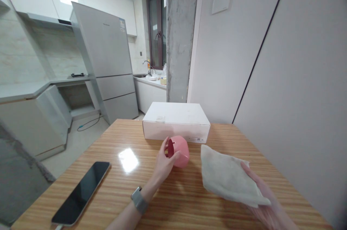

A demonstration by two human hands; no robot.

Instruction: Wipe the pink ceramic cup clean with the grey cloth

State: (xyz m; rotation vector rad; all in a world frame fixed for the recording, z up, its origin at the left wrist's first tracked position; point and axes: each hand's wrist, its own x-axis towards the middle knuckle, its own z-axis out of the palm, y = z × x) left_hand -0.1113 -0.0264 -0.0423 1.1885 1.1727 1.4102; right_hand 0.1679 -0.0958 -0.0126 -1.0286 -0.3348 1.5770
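Note:
My left hand (pixel 164 163) grips a pink cup (pixel 179 151) by its rim. The cup lies tipped on its side on the wooden table (pixel 114 186), its dark red inside facing left. A grey watch sits on that wrist. My right hand (pixel 267 204) is at the lower right, under a folded off-white cloth (pixel 229 177). It holds the cloth from below, and the fingers are mostly hidden by the fabric. The cloth hangs just right of the cup, apart from it.
A white flat box (pixel 176 121) lies at the table's far edge, just behind the cup. A black phone (pixel 81 193) lies screen up at the front left. A wall runs along the right. Behind are a grey fridge (pixel 107 60), kitchen counters and a concrete pillar (pixel 180 35).

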